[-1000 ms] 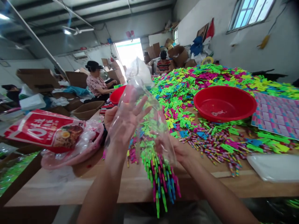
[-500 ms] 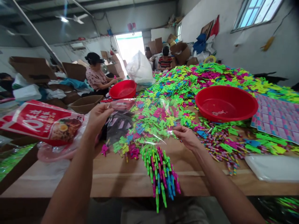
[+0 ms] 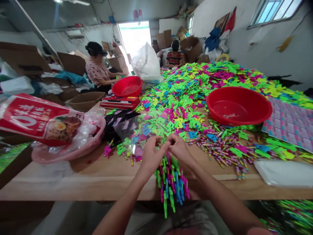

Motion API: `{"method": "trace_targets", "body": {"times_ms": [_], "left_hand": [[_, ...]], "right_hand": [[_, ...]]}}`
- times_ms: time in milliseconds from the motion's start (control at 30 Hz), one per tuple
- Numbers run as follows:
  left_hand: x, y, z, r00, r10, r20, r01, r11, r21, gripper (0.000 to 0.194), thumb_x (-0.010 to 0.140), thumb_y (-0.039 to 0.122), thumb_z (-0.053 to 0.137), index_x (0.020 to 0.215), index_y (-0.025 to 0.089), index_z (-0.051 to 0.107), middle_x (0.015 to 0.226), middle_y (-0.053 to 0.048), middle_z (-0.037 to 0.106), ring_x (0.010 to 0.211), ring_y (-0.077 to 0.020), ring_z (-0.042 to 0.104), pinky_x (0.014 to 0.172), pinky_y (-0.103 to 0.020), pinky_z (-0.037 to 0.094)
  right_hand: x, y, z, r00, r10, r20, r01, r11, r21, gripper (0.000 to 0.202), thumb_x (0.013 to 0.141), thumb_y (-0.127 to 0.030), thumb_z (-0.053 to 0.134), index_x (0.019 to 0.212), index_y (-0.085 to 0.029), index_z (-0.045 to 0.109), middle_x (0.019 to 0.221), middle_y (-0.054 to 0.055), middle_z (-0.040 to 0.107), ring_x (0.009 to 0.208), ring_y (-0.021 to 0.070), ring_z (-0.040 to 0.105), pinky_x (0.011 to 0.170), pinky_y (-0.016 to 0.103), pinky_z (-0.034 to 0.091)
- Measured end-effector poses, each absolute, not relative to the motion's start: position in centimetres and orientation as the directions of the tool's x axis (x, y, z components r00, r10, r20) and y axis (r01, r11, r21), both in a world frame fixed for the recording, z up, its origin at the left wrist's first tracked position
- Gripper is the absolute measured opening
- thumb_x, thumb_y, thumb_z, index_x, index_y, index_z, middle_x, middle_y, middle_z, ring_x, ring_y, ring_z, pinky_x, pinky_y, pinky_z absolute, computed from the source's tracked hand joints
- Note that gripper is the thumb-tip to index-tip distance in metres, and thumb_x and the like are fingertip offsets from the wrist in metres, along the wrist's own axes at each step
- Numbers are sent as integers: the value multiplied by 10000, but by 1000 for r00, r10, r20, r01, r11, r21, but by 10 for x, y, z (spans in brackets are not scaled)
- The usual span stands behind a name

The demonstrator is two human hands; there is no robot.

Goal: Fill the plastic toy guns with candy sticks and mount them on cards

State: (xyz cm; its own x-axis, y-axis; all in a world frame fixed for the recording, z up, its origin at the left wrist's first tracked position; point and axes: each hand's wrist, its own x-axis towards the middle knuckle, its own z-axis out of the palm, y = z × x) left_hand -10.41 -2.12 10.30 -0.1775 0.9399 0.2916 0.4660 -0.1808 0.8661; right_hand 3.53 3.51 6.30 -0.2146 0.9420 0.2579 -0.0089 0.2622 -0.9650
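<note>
While your left hand [image 3: 152, 153] and right hand [image 3: 178, 147] pinch a clear bag [image 3: 132, 129] together at the wooden tabletop's [image 3: 97, 178] near edge, above a toy bundle [image 3: 171, 182], colourful pieces [image 3: 195, 88] heap toward the far wall.

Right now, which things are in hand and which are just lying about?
In hand: left hand and right hand pinching the clear bag over the bundle of toys.
Lying about: red basin, noodle packet, sticker sheet.
</note>
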Motion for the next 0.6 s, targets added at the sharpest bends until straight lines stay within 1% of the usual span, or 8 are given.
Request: {"method": "trace_targets", "body": {"times_ms": [67, 167, 267, 367, 467, 500, 533, 600], "left_hand": [[-104, -20, 96, -192, 954, 231, 364, -149, 919, 206, 834, 399, 729, 852, 194, 715, 847, -49, 689, 813, -199, 614, 744, -297, 458], [-120, -16, 93, -306, 928, 211, 220, -147, 964, 227, 813, 396, 745, 766, 183, 680, 728, -12, 641, 704, -153, 564, 664, -257, 423], [-132, -16, 97, -422, 893, 153, 45, -148, 988, 295, 756, 437, 808, 820, 178, 682, 699, 17, 621, 586, -102, 485, 568, -228, 364], [-125, -23, 104, -372, 925, 78, -84, -117, 990, 355, 727, 456, 834, 862, 176, 663, 818, -19, 697, 584, -100, 538, 561, -231, 400], [-112, -27, 110, -290, 951, 103, -37, -119, 992, 398, 679, 392, 882, 934, 186, 656, 805, -5, 678, 667, -126, 603, 624, -233, 456], [-111, -27, 111, -305, 943, 137, 21, -137, 990, 414, 669, 354, 889, 975, 193, 660, 768, 21, 641, 663, -119, 589, 620, -223, 450], [-111, -27, 111, -346, 920, 182, 92, -160, 983, 422, 669, 312, 885, 1011, 201, 665, 741, 43, 602, 645, -107, 563, 603, -210, 434], [-120, -23, 109, -499, 817, 289, 212, -208, 955, 370, 695, 252, 849, 1016, 204, 672, 703, 67, 536, 604, -84, 502, 561, -189, 389]], "right_hand": [[31, 28, 67, -268, 913, 308, 56, 334, -941, 308, 734, -330, 798, 628, -217, 532, 616, -53, 501, 622, 132, 449, 578, 260, 318], [31, 26, 65, -321, 909, 265, 27, 288, -957, 368, 731, -390, 828, 642, -221, 514, 612, -60, 490, 609, 129, 451, 573, 255, 325], [32, 32, 57, -239, 946, 218, -114, 196, -974, 437, 734, -457, 829, 669, -231, 461, 653, -57, 527, 622, 131, 486, 607, 261, 393], [27, 38, 55, -110, 966, 235, -145, 219, -965, 393, 772, -401, 789, 688, -236, 442, 720, -35, 587, 695, 147, 557, 689, 282, 457], [20, 46, 60, -76, 954, 288, -14, 288, -957, 226, 793, -340, 759, 853, -223, 575, 746, -39, 596, 681, 143, 554, 672, 277, 448], [20, 50, 62, -56, 952, 301, 4, 301, -954, 238, 795, -335, 756, 938, -218, 605, 753, -44, 597, 667, 139, 545, 657, 274, 442], [22, 55, 65, -4, 952, 306, -20, 306, -952, 281, 791, -336, 759, 1002, -214, 620, 764, -44, 603, 664, 136, 541, 651, 271, 441], [30, 66, 67, 164, 946, 281, -148, 305, -941, 321, 788, -373, 765, 1030, -212, 629, 781, -42, 608, 672, 126, 534, 639, 261, 441]]}}
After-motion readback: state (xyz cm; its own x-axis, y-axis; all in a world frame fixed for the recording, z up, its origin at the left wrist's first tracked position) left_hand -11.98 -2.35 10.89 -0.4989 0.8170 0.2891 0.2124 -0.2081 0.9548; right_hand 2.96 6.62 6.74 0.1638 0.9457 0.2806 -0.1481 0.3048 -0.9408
